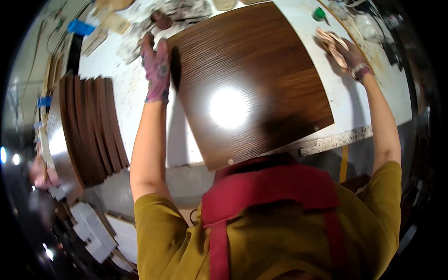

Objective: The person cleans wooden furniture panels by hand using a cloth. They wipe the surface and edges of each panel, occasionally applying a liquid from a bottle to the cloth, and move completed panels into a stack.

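A: What lies in the middle?
B: A dark brown wood-grain panel point(252, 65), lying on the white table point(303, 21); light shines on its near half.
A: And the hands?
B: The gloved left hand point(157, 70) is at the panel's far left edge; I cannot tell if it touches. The right hand point(354, 57), to the right of the panel, holds a pale cloth point(330, 41).
A: At the left?
B: Several brown panels point(91, 128), close together.

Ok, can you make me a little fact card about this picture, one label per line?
Board: dark brown, wood-grained, lying on a white table
Left hand: gloved, at the board's left edge
Right hand: holding a crumpled pale cloth, right of the board
Other boards: dark brown, grouped at the left
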Tool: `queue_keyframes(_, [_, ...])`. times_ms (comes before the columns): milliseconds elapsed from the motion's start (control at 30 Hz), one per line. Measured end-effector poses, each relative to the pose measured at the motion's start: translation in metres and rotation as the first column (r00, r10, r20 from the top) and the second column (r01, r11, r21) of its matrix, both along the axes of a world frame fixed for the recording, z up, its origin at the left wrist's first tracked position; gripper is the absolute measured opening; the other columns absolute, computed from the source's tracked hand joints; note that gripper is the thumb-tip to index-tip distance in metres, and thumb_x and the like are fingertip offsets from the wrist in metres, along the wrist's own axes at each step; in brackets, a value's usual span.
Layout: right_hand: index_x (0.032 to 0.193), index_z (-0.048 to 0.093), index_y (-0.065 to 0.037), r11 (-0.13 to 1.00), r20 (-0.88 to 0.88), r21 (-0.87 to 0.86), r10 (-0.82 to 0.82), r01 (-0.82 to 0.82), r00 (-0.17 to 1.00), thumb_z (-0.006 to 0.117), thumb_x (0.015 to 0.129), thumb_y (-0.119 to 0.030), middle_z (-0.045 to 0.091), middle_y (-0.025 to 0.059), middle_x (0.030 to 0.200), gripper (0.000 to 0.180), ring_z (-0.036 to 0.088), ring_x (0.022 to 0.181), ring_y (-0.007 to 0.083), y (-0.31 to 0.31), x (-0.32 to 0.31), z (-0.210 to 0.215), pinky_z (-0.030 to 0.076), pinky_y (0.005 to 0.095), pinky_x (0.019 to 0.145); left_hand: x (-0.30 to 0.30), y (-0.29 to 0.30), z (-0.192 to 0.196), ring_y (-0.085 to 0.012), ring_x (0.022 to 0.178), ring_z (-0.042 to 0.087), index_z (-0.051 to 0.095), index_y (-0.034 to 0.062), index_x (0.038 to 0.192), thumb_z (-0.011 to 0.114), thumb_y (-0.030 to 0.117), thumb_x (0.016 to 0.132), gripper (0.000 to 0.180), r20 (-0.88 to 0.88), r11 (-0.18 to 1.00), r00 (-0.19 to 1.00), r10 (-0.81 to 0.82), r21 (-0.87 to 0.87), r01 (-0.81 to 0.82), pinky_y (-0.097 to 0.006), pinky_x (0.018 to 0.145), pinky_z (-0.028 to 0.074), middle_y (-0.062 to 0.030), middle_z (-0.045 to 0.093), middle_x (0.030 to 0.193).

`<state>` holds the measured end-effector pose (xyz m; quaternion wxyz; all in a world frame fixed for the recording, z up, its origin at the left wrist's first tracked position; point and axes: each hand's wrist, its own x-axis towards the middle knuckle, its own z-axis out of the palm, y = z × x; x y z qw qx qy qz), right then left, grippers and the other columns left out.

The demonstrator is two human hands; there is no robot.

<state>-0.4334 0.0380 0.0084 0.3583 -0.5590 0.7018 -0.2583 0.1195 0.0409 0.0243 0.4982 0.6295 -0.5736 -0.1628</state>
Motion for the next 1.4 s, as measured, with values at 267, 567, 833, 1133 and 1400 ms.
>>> queue_keyframes(267, [0.138,0.046,-0.01,0.986,0.011,-0.165,0.028,-0.026,1.0,0.061,0.092,-0.036,0.056,0.0084,0.127,0.055,0.057,0.106,0.0182,0.002,-0.047,-0.047,0.05,0.0324,0.082,0.139,0.184,0.141,-0.019,0.12,0.054,0.054,0.007,0.131,0.054,0.016,0.097,0.035,0.272,0.958,0.946,0.176,-0.269,-0.101,-0.033,0.105,0.04,-0.0079,0.059,0.128])
queue_keyframes(567, [0.13,0.053,-0.009,0.817,-0.716,0.42,0.566,-0.396,0.409,0.069,0.079,-0.012,0.059,0.0141,0.121,0.053,0.055,0.115,0.0286,0.034,0.079,0.059,0.045,0.0356,0.097,0.415,0.337,0.174,-0.0369,0.121,0.051,0.053,0.0034,0.127,0.047,0.048,0.096,0.054,0.855,0.693,0.282,0.435,-0.118,-0.711,-0.04,0.1,0.04,-0.0199,0.056,0.129])
queue_keyframes(833, [0.128,0.055,-0.002,0.68,0.053,-0.122,0.732,-0.723,0.68,0.06,0.091,-0.013,0.06,0.0089,0.12,0.039,0.055,0.11,0.0168,0.098,0.419,0.137,0.043,0.0273,0.097,0.552,0.365,0.149,-0.0379,0.118,0.052,0.047,0.0153,0.134,0.04,0.024,0.098,0.038,0.993,0.752,0.113,-0.018,0.088,-0.653,-0.042,0.096,0.044,-0.0186,0.05,0.132])
queue_keyframes(1133, [0.126,0.055,-0.007,0.544,0.712,-0.045,0.605,-0.838,0.355,0.061,0.089,-0.045,0.064,0.0091,0.105,0.053,0.064,0.089,0.0163,0.116,0.668,0.166,0.053,0.0299,0.071,0.433,0.39,0.165,-0.0354,0.111,0.055,0.056,0.0064,0.122,0.054,0.039,0.095,0.042,0.787,0.739,0.443,0.43,-0.024,-0.674,-0.041,0.092,0.045,-0.0177,0.058,0.119])
queue_keyframes(1400, [0.112,0.055,0.001,0.767,0.677,-0.157,0.542,-0.622,0.498,0.072,0.081,-0.031,0.065,0.013,0.099,0.047,0.061,0.089,0.0197,0.099,0.716,0.126,0.047,0.0321,0.08,0.39,0.387,0.163,-0.0039,0.062,0.037,0.057,0.0157,0.102,0.053,0.042,0.095,0.028,-0.317,0.783,0.718,0.619,0.182,-0.595,-0.02,0.05,0.027,0.0061,0.046,0.079])
